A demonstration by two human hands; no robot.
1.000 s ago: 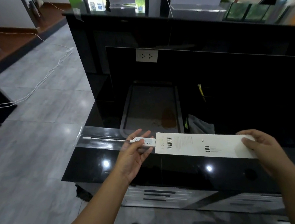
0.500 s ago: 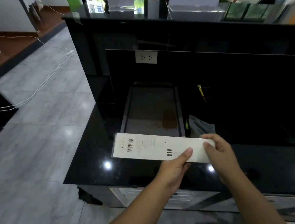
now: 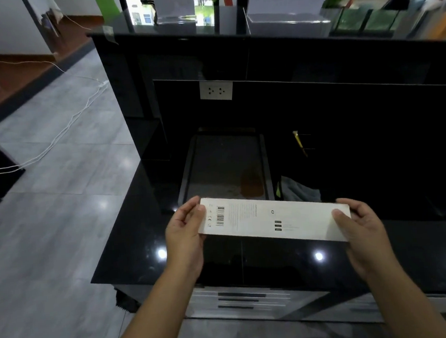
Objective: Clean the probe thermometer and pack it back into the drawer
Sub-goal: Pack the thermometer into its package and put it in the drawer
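A long white thermometer box point(image 3: 271, 218), printed with a barcode and small text, is held level above the glossy black counter point(image 3: 132, 245). My left hand point(image 3: 184, 233) grips its left end and my right hand point(image 3: 359, 224) grips its right end. The probe thermometer itself is not visible; it went inside the box. Just beyond the box lies an open dark drawer point(image 3: 224, 166) with a grey floor and a brown stain.
A grey cloth point(image 3: 298, 191) lies right of the drawer. A yellow-tipped tool point(image 3: 299, 141) rests further back. A white wall socket point(image 3: 215, 90) sits on the black back panel. White cables point(image 3: 61, 133) run across the tiled floor at left.
The thermometer was slid fully into the box. The box moved left, then my left hand shifted from its right part to its left end; both hands now hold its ends.
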